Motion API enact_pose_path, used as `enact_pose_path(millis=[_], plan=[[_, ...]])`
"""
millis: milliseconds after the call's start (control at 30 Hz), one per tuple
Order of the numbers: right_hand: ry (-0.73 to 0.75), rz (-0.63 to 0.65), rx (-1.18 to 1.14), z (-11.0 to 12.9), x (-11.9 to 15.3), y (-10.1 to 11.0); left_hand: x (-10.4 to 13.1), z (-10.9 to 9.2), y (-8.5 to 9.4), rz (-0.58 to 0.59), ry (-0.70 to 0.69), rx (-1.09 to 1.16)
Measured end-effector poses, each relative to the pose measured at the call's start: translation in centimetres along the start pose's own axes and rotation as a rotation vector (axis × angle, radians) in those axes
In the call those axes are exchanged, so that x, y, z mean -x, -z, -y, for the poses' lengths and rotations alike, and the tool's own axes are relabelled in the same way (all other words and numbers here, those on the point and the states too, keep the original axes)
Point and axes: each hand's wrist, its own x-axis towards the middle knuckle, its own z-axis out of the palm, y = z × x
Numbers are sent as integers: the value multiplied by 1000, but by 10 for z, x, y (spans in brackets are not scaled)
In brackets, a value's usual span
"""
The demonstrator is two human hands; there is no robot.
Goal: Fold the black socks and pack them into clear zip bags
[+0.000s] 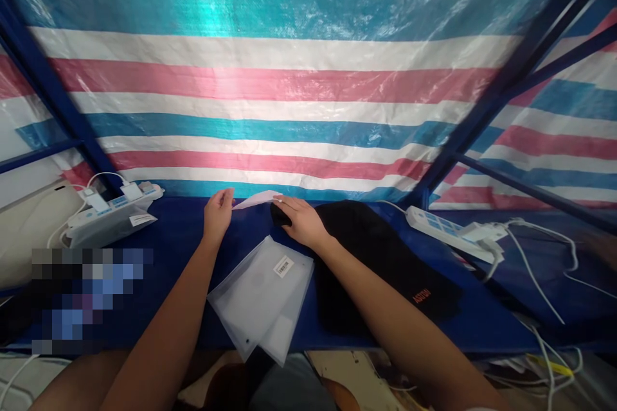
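White paper (255,200) over the blue surface (179,223)'s far side.
Its long axis runs left to right, rising slightly rightward; the left hand (219,210)'s fingers pinch one end, the right hand (303,219)'s fingers lie at the other, their grip unclear.

- We look from the head, forward and down over both forearms (168,314).
- Our one view stands near, above and behind the fingers (291,207).
- Beyond them we face a striped sheet (289,87); beneath them, the worktop (178,228).
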Motion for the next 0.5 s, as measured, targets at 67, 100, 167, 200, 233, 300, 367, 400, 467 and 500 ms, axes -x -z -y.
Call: enact_pose_path(millis=[67,100,167,200,233,300,367,400,467,500], plan=[[-30,12,24,1,0,-2,5,-11,2,-23,-324,-190],[-39,20,37,2,-1,-3,8,-18,3,-20,-457,-252],[-39,34,57,4,-1,-5,15,-29,3,-14,-652,-322],[-32,41,64,5,-2,-6,19,-34,3,-4,-728,-340],[-23,49,69,6,-2,-6,23,-39,1,17,-792,-353],[-6,58,77,9,-3,-7,30,-43,-4,123,-893,-376],[6,64,80,11,-3,-8,35,-43,-13,260,-950,-392],[10,69,79,11,-3,-8,37,-41,-17,311,-953,-392],[19,81,80,12,-3,-8,39,-36,-25,360,-914,-365],[24,87,82,13,-2,-7,39,-33,-28,369,-882,-343]])
